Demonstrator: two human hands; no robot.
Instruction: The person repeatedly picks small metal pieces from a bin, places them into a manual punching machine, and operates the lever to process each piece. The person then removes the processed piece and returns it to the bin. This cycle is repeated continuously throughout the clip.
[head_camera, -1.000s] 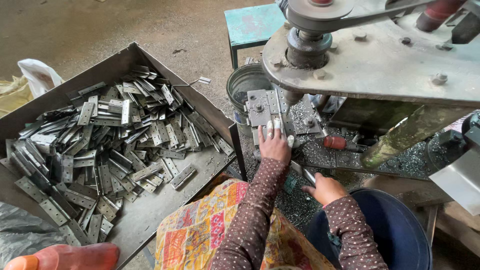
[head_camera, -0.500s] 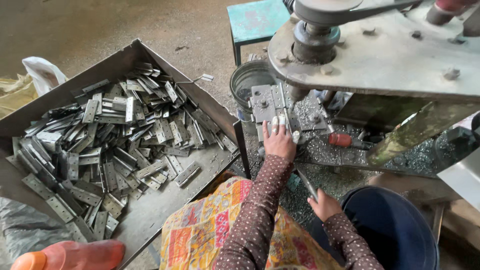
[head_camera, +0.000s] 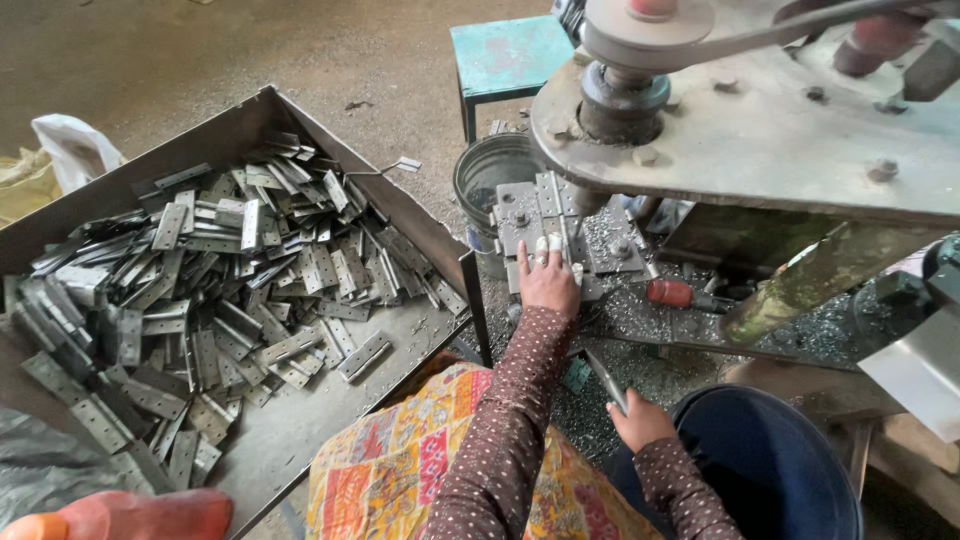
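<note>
Both hands are busy at the press. With my left hand (head_camera: 548, 282) I press flat, fingers spread, on a small grey metal hinge plate (head_camera: 545, 215) that lies on the grey steel die block (head_camera: 610, 245) under the big round grey machine head (head_camera: 750, 130). My right hand (head_camera: 640, 420) is closed around a thin flat grey metal strip (head_camera: 607, 380), held low near the round dark blue plastic tub (head_camera: 780, 470). I think one plate is in place for pressing and the work is far from done, because the big open rusty metal tray (head_camera: 300, 440) on my left holds a large heap of flat grey hinge plates (head_camera: 220, 280). I cannot tell which plates are finished. Small shiny metal chips (head_camera: 700, 330) cover the counter (head_camera: 650, 370) around the die block, and a red-handled tool (head_camera: 672, 292) lies among them. Beyond, a dented round grey metal bucket (head_camera: 495, 180) and a small teal stool (head_camera: 505, 60) stand on the bare dirt floor (head_camera: 200, 50). A white plastic bag (head_camera: 70, 145) sits past the tray.
</note>
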